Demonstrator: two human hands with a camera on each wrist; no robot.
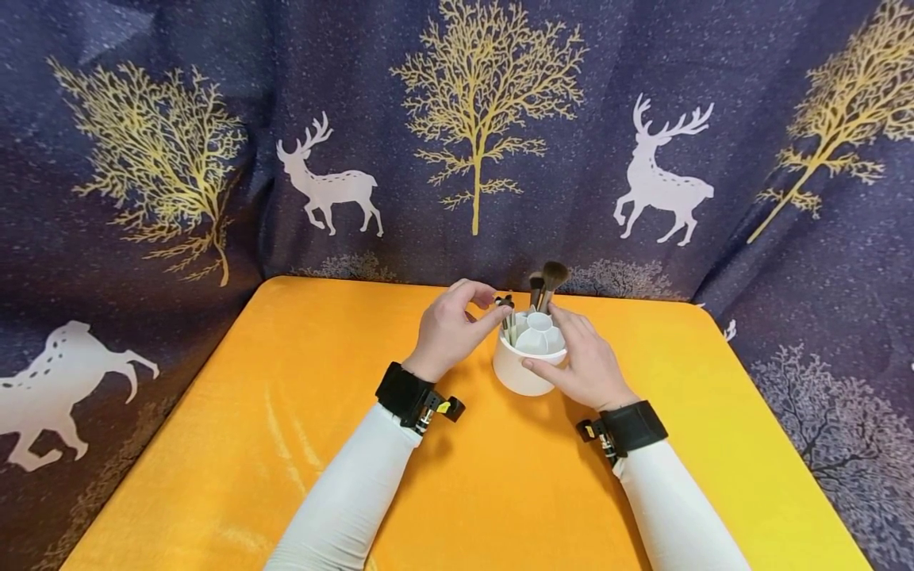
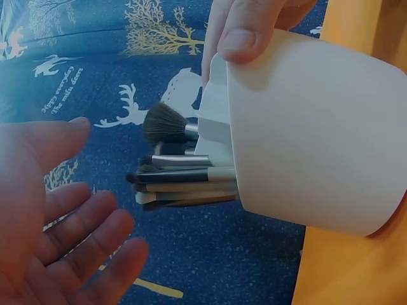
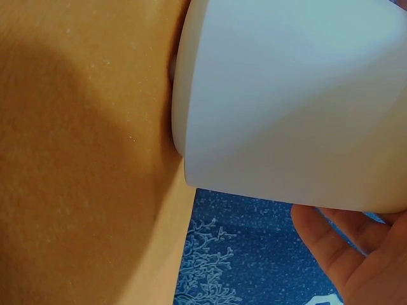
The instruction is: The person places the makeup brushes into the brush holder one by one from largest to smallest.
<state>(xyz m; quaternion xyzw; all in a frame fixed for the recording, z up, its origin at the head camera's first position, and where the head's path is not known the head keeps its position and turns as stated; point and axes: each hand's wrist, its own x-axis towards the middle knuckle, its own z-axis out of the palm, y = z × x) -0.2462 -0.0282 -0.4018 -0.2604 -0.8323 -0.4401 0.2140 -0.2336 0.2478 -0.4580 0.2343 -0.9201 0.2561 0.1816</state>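
Note:
A white brush holder [image 1: 520, 373] stands on the orange table [image 1: 286, 444], with several makeup brushes [image 1: 543, 287] upright in its compartments. My right hand [image 1: 574, 353] grips the holder from the right, thumb on the near rim and fingers round the far side. My left hand [image 1: 489, 306] hovers just left of the small brushes [image 1: 505, 304]. In the left wrist view that left hand [image 2: 70, 235] is spread and relaxed with nothing in it, a little apart from the brushes [image 2: 184, 175] and the holder [image 2: 318, 133]. The right wrist view shows the holder's wall [image 3: 292, 101] and the right hand [image 3: 356, 254] against it.
The orange table top stretches around the holder on all sides. A dark blue curtain [image 1: 214, 159] printed with white deer and gold trees hangs close behind the table and at both sides. Black wrist straps [image 1: 403, 392] sit on both white sleeves.

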